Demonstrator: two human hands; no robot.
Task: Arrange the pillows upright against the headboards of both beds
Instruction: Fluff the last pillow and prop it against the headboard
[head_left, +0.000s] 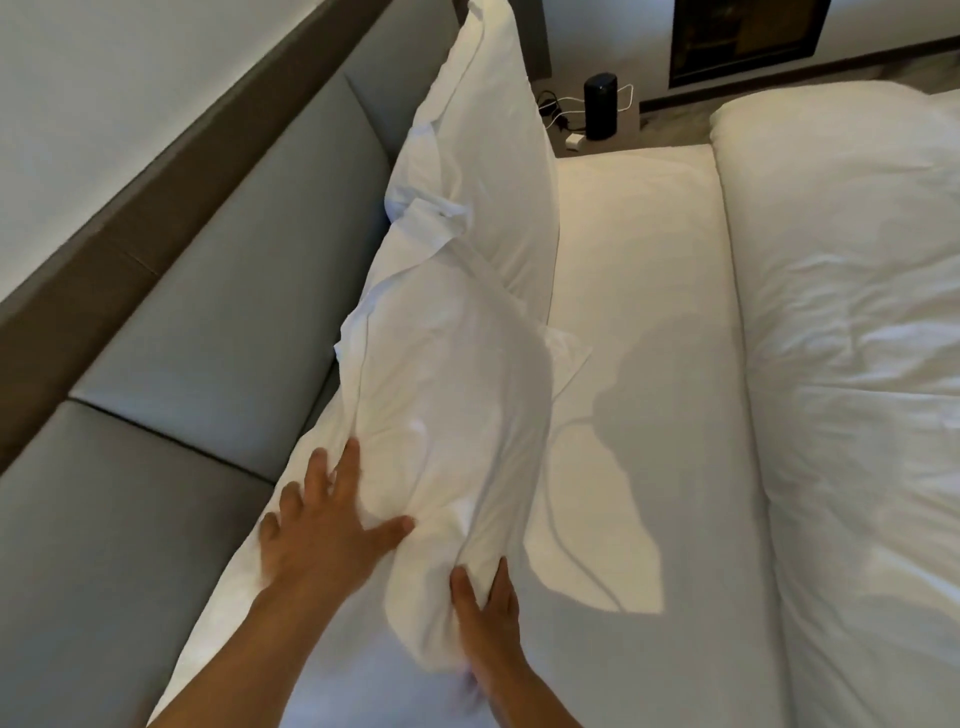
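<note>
Nearest were the two bare forearms, coming up from the bottom edge. The left hand (322, 525) lay flat w/ fingers spread, pressing the near pillow (441, 415) toward the grey padded headboard (218, 291); not closed on anything, just palm contact. The right hand (485, 613) pinched a fold of the pillowcase at the pillow's near end, fingers curled into the cloth.

That pillow stood on its long edge along the headboard, leaning a bit, its case loose and rumpled. A second pillow (483, 156) stood upright farther along, touching the first and resting against the same headboard. To the right lay bare sheet (649, 312), then a rolled-back white duvet (841, 338).

Handling, as I judged it: light, v. soft, no stiffness, so it would slump if let go too soon. The case looked baggy, so grabbing cloth alone would slide over the filling; better to take both ends or cup the bulk, then pat it flat to the headboard.

On the far nightstand (623, 124) sat a dark cylindrical speaker (600, 106) w/ cables. No readable brand, label or writing anywhere; the framed picture (748, 36) was too dim to tell.
</note>
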